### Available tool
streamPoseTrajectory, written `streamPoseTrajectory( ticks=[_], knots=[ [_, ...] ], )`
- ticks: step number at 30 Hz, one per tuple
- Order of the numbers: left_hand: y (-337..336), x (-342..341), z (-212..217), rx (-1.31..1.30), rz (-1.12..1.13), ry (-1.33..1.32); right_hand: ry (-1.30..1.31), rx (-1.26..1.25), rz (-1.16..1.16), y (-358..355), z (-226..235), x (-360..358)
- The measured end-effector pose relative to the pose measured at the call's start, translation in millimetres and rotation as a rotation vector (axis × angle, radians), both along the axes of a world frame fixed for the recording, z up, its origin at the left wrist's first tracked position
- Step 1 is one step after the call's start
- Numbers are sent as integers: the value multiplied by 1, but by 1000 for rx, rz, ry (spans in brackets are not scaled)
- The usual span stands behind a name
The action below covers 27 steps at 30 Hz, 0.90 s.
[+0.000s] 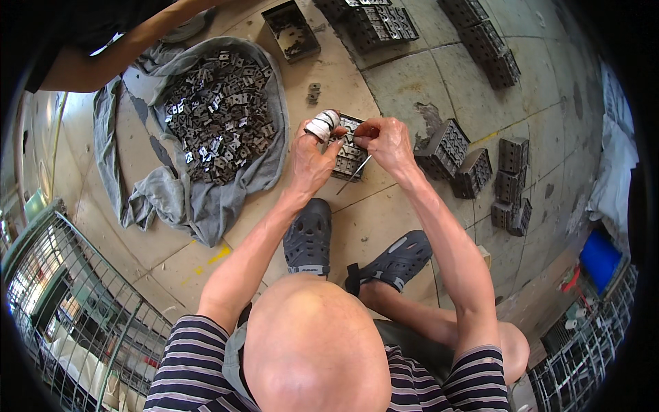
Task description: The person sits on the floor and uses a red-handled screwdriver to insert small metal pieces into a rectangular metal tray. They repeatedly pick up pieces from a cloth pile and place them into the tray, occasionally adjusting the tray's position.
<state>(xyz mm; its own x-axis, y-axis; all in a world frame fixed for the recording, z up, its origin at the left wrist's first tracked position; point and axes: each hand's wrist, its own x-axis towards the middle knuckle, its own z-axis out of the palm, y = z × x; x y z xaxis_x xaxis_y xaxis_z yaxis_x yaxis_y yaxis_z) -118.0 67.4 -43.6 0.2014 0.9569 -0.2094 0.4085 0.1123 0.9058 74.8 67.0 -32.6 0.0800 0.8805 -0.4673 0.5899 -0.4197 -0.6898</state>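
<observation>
Between my hands a small dark metal box (349,169) stands on the floor, with rows of small metal pieces showing in its top. My left hand (313,159), white tape wrapped round a finger, is at the box's left side. Its thumb and forefinger close together over the box; what they hold, if anything, is too small to make out. My right hand (388,145) reaches over the box from the right with its fingertips pinched. A thin metal rod (353,175) slants out from beneath this hand toward me and seems held in it.
Left of the box, a grey cloth (273,137) bears a heap of small metal clips (220,117). A dark open bin (292,31) and two loose clips (314,93) are beyond. Filled metal boxes (445,147) stand at right. Wire cages (103,323) flank me; another person's arm (130,48) reaches in upper left.
</observation>
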Motion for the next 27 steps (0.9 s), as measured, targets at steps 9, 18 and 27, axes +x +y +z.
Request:
streamPoseTrajectory(
  ticks=[9, 18, 27],
  knots=[
    [4, 3, -7, 63, -87, -7, 12, 98, 2, 15, 78, 41],
    [-2, 4, -5, 165, -140, 167, -75, 326, 13, 6, 83, 37],
    [-2, 3, 1, 100, -162, 189, -152, 503, 303, 13, 87, 30]
  ],
)
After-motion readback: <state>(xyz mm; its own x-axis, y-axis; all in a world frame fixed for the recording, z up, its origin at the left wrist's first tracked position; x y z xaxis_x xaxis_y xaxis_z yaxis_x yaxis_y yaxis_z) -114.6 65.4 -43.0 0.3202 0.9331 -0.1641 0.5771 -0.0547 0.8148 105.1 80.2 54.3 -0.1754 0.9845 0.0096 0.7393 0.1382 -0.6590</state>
